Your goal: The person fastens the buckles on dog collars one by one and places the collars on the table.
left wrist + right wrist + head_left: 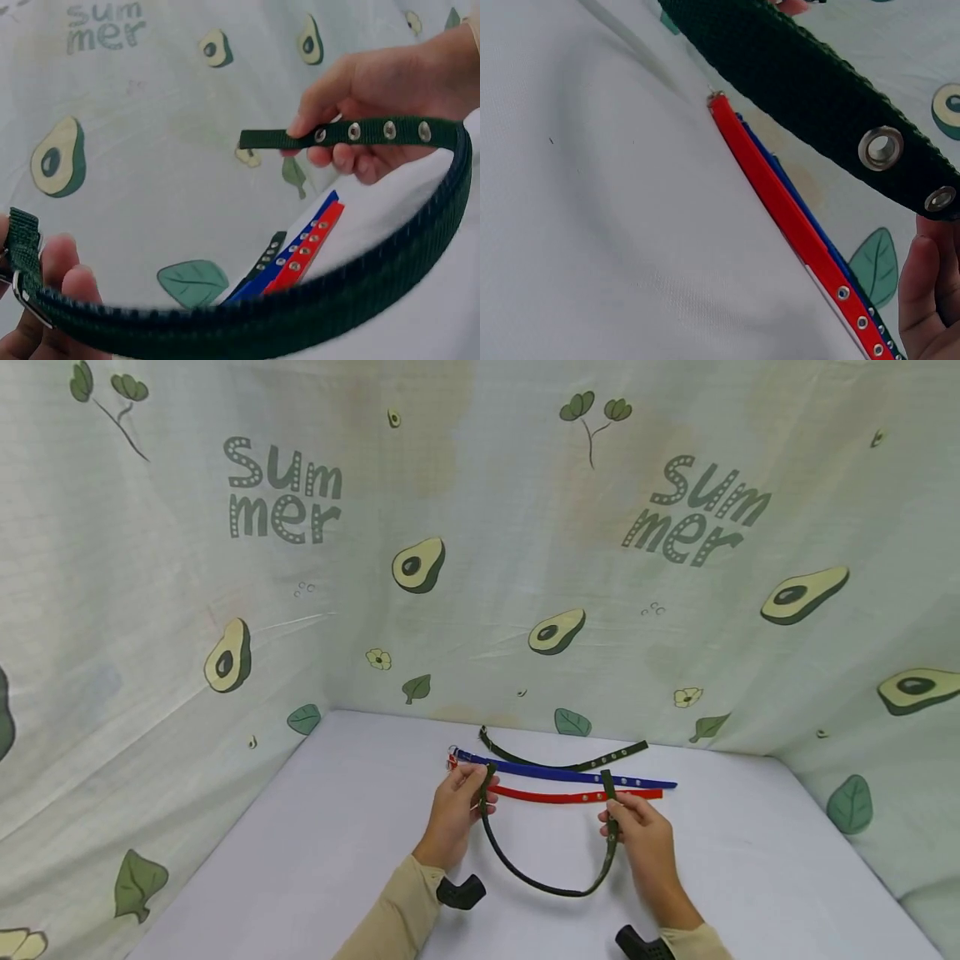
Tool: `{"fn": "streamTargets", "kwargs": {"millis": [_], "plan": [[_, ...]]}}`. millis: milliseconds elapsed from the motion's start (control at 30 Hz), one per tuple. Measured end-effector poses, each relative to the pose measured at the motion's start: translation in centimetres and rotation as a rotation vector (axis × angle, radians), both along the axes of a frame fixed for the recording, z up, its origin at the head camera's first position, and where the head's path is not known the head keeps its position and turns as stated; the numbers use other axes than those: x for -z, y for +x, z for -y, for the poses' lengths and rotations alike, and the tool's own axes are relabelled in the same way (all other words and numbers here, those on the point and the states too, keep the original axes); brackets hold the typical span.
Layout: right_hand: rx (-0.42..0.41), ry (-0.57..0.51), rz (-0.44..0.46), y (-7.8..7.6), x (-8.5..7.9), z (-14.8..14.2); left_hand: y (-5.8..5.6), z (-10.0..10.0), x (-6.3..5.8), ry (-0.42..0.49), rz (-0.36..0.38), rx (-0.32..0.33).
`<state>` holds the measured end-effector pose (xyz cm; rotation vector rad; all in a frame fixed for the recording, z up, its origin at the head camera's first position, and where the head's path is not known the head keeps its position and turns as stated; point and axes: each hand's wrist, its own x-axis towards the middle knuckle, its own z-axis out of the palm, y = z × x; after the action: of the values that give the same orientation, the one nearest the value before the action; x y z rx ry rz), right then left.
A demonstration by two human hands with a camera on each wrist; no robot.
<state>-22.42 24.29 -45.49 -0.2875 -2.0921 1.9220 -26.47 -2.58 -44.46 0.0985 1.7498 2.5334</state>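
Observation:
A dark green pet collar (pixel 551 888) of woven webbing hangs in a U between my hands, above the table. My left hand (pixel 450 814) pinches its buckle end, where a metal buckle (pixel 31 301) shows in the left wrist view. At the other end, my right hand (pixel 648 843) holds the strap between thumb and fingers, by a row of metal eyelets (pixel 390 130). The strap's plain tip (pixel 262 139) sticks out past the right thumb. In the right wrist view the webbing (pixel 780 82) crosses the upper right, close to the camera.
Behind the hands, a red collar (pixel 555 797), a blue collar (pixel 540 771) and another dark green collar (pixel 630 749) lie across the white table (pixel 337 835). A printed cloth (pixel 480 510) with avocados and leaves hangs along the table's back and sides.

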Motion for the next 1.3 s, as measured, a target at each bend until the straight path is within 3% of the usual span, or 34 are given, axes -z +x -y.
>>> {"fn": "streamTargets", "kwargs": {"millis": [233,667,1100,1300], "plan": [[-0.010,0.016,0.049,0.1,0.0,0.7,0.4,-0.3,0.1,0.015,0.032,0.049],[-0.062,-0.085,-0.007,0.7,-1.1,1.3,0.4,-0.2,-0.6,0.033,-0.015,0.042],[-0.121,-0.003,-0.051,1.1,-2.0,2.8,0.9,-1.0,-0.7,-0.019,-0.027,0.119],[-0.163,-0.016,-0.110,1.1,-2.2,3.3,1.1,-1.1,-0.8,-0.043,-0.074,0.197]]}}
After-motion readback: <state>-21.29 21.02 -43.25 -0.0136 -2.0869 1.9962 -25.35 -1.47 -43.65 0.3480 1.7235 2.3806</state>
